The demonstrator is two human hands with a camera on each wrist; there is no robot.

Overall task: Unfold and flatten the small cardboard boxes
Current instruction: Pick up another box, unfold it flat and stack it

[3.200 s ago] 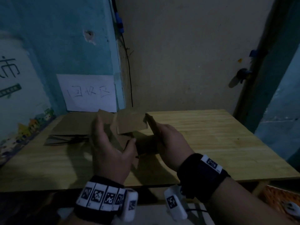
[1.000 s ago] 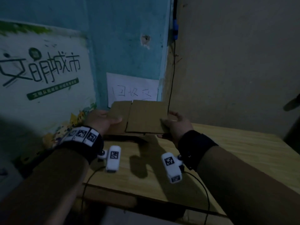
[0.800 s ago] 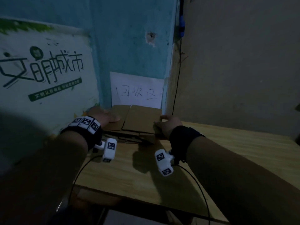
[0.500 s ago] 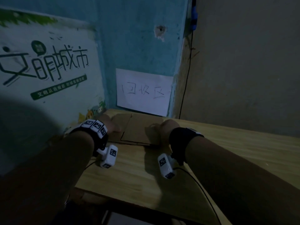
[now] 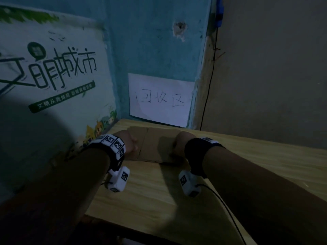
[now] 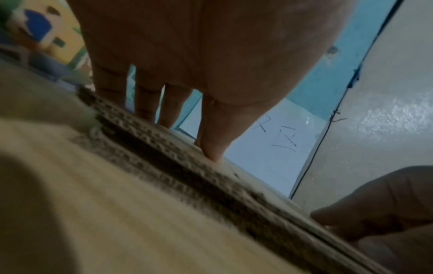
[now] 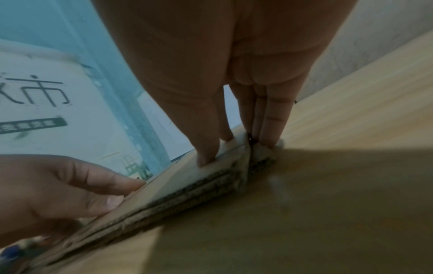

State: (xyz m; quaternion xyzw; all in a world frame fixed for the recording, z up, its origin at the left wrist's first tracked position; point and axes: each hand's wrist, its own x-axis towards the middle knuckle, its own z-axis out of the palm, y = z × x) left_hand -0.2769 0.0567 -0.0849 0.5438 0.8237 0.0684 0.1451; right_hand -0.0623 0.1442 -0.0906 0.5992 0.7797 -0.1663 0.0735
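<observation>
**Dim corner table: flattened box now down on the stack**

Wooden table (image 5: 177, 191) in a dim corner carries your work. Your left hand (image 5: 126, 144) and right hand (image 5: 178, 144) press straight fingers onto the flattened box (image 5: 155, 144), thumbs down at its near edge. A second ago you held it in the air; now it lies on the cardboard stack (image 6: 187, 166) between your hands, so this box looks finished. From above, your fingertips are hidden behind your wrists. How many sheets lie beneath is unclear.
</observation>
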